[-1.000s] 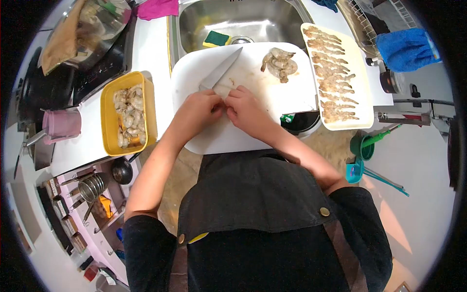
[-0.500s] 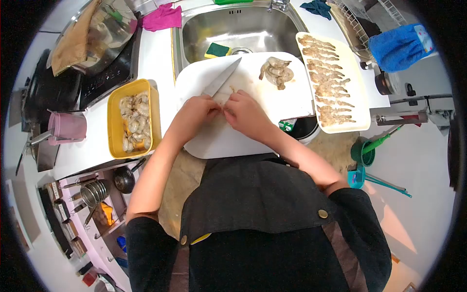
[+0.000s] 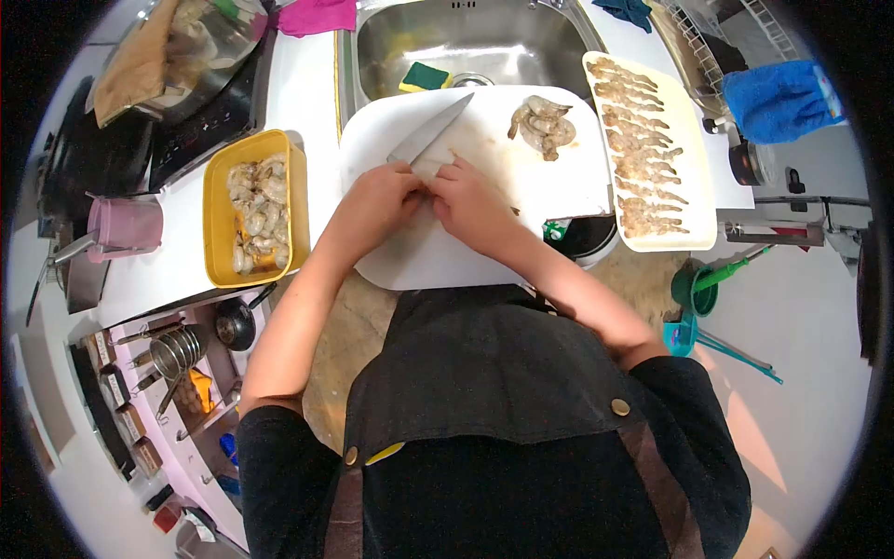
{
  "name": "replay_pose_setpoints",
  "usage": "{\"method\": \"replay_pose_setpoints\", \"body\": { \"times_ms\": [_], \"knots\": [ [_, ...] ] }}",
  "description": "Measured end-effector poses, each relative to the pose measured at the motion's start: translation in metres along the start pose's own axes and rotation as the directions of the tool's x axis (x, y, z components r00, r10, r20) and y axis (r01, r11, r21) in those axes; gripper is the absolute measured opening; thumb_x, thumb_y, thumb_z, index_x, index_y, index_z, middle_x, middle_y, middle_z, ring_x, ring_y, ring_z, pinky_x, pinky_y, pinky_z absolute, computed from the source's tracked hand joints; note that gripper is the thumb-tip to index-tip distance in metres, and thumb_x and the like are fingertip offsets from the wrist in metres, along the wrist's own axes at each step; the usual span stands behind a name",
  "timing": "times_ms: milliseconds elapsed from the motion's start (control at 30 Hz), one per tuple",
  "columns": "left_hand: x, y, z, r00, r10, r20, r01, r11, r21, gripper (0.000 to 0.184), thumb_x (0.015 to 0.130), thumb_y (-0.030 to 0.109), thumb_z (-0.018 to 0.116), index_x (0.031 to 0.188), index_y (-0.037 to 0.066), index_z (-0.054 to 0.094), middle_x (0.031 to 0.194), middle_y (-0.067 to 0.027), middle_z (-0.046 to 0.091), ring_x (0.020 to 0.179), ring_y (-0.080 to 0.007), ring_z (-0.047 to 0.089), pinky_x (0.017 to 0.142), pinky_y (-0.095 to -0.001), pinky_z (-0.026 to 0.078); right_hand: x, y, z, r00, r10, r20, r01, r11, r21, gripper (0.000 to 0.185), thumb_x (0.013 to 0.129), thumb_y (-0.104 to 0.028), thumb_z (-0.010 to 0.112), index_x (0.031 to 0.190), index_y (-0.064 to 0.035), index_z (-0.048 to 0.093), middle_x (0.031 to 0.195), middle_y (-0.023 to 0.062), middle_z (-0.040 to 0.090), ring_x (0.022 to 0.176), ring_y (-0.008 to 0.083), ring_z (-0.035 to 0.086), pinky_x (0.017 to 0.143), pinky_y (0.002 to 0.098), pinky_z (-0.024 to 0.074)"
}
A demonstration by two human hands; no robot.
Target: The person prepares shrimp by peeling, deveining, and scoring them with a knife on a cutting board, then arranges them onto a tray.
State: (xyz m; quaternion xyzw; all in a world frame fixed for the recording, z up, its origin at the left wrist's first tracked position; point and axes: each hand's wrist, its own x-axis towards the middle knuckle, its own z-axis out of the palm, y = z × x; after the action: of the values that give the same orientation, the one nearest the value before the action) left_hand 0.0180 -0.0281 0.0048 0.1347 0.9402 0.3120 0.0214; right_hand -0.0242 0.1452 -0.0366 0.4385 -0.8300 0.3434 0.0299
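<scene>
Over the white cutting board (image 3: 410, 265), my left hand (image 3: 384, 200) and my right hand (image 3: 468, 203) meet with curled fingers. Both are closed on something small that I cannot make out. A knife (image 3: 432, 129) lies on the board just beyond my left hand, its blade pointing away to the right. Several shrimp (image 3: 542, 128) are piled on the board's far right part. Small scraps lie near my right hand. To the right, rows of shrimp (image 3: 643, 149) rest on a pale yellow tray (image 3: 700, 186). More shrimp (image 3: 261, 214) are in a yellow container (image 3: 300, 200) on the left.
Behind the board is a steel sink (image 3: 484, 47) with a green and yellow sponge (image 3: 426, 77). A pink cup (image 3: 130, 226) and a stove (image 3: 209, 130) stand on the left. A bin (image 3: 589, 238) is below the board's right edge. A blue towel (image 3: 780, 101) hangs at right.
The view has shifted slightly. My hands stay together over the board with small finger movements, and a small dark scrap now shows beside my right hand.
</scene>
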Motion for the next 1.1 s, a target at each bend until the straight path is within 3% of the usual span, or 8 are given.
{"method": "replay_pose_setpoints", "body": {
  "times_ms": [100, 200, 400, 500, 600, 700, 833, 1100],
  "knots": [
    [-0.008, -0.001, -0.007, 0.992, -0.119, -0.036, 0.113, 0.985, -0.128, 0.011, 0.078, 0.007, 0.061, 0.084, 0.001, 0.068, 0.083, -0.0159, 0.062, 0.079, -0.0352, 0.061, 0.072, -0.0428, 0.048, 0.0, -0.004, -0.003, 0.999, 0.026, -0.03, -0.025, 0.999, 0.028, 0.016, 0.071, 0.002, 0.061, 0.086, -0.0023, 0.063, 0.084, 0.0115, 0.058, 0.086, 0.0314, 0.054, 0.081, 0.0396, 0.0471],
    [-0.011, -0.002, -0.008, 0.983, -0.184, 0.005, 0.184, 0.978, -0.097, 0.011, 0.077, 0.007, 0.061, 0.084, 0.002, 0.068, 0.082, -0.0161, 0.062, 0.079, -0.0355, 0.061, 0.071, -0.0424, 0.048, 0.005, -0.009, 0.009, 0.999, 0.02, -0.026, -0.019, 0.999, 0.04, 0.016, 0.07, 0.001, 0.061, 0.086, -0.0025, 0.063, 0.083, 0.0117, 0.057, 0.086, 0.0314, 0.054, 0.079, 0.0398, 0.0471],
    [-0.014, 0.003, 0.001, 0.985, -0.143, -0.097, 0.15, 0.986, 0.072, 0.013, 0.078, 0.006, 0.067, 0.089, 0.002, 0.069, 0.085, -0.0155, 0.064, 0.079, -0.0337, 0.063, 0.073, -0.0391, 0.051, 0.009, -0.01, 0.02, 0.996, -0.03, -0.087, 0.032, 0.999, 0.018, 0.015, 0.067, -0.007, 0.061, 0.081, -0.0016, 0.064, 0.083, 0.0107, 0.059, 0.086, 0.0314, 0.055, 0.08, 0.0429, 0.0467],
    [-0.015, 0.004, 0.002, 0.983, -0.158, -0.094, 0.168, 0.981, 0.102, 0.013, 0.079, 0.007, 0.067, 0.091, 0.003, 0.07, 0.087, -0.0157, 0.064, 0.081, -0.0338, 0.064, 0.074, -0.0389, 0.051, 0.01, -0.008, 0.017, 1.0, -0.002, -0.014, 0.002, 0.999, 0.034, 0.014, 0.071, -0.009, 0.063, 0.083, -0.0024, 0.065, 0.086, 0.0117, 0.06, 0.09, 0.0322, 0.056, 0.082, 0.043, 0.0472],
    [-0.016, -0.003, -0.004, 0.978, -0.188, -0.095, 0.184, 0.981, -0.056, 0.013, 0.08, 0.007, 0.061, 0.089, 0.002, 0.069, 0.089, -0.015, 0.064, 0.081, -0.0351, 0.062, 0.073, -0.0403, 0.05, -0.006, -0.003, 0.002, 0.988, 0.043, -0.147, -0.028, 0.995, 0.1, 0.017, 0.071, -0.004, 0.068, 0.087, -0.003, 0.064, 0.087, 0.0127, 0.059, 0.09, 0.0317, 0.056, 0.08, 0.0376, 0.0478],
    [-0.014, 0.01, -0.004, 0.968, -0.239, -0.075, 0.225, 0.961, -0.159, 0.014, 0.081, 0.009, 0.061, 0.091, 0.003, 0.07, 0.09, -0.0149, 0.065, 0.083, -0.0344, 0.062, 0.074, -0.0403, 0.05, -0.029, 0.005, -0.024, 0.956, 0.21, -0.204, -0.172, 0.967, 0.188, 0.014, 0.072, -0.007, 0.071, 0.085, -0.0029, 0.065, 0.087, 0.0131, 0.06, 0.091, 0.0315, 0.057, 0.079, 0.0372, 0.0479],
    [0.003, 0.023, 0.015, 0.999, 0.007, -0.031, -0.007, 1.0, 0.002, 0.014, 0.082, 0.008, 0.062, 0.092, 0.002, 0.07, 0.09, -0.0154, 0.065, 0.083, -0.0351, 0.063, 0.076, -0.0405, 0.051, -0.035, 0.004, -0.03, 0.968, 0.215, -0.132, -0.184, 0.959, 0.216, 0.01, 0.072, -0.006, 0.068, 0.081, -0.0009, 0.064, 0.085, 0.0143, 0.059, 0.089, 0.0326, 0.057, 0.079, 0.0396, 0.0478],
    [0.01, 0.026, 0.031, 1.0, -0.016, 0.004, 0.015, 0.998, 0.066, 0.014, 0.08, 0.008, 0.062, 0.09, 0.003, 0.07, 0.088, -0.0164, 0.064, 0.083, -0.0364, 0.062, 0.075, -0.0435, 0.05, -0.032, 0.002, -0.017, 0.968, 0.233, -0.093, -0.217, 0.964, 0.152, 0.01, 0.071, -0.003, 0.061, 0.08, 0.0022, 0.062, 0.086, 0.0169, 0.057, 0.092, 0.0356, 0.053, 0.082, 0.0431, 0.0464]
  ]
}}
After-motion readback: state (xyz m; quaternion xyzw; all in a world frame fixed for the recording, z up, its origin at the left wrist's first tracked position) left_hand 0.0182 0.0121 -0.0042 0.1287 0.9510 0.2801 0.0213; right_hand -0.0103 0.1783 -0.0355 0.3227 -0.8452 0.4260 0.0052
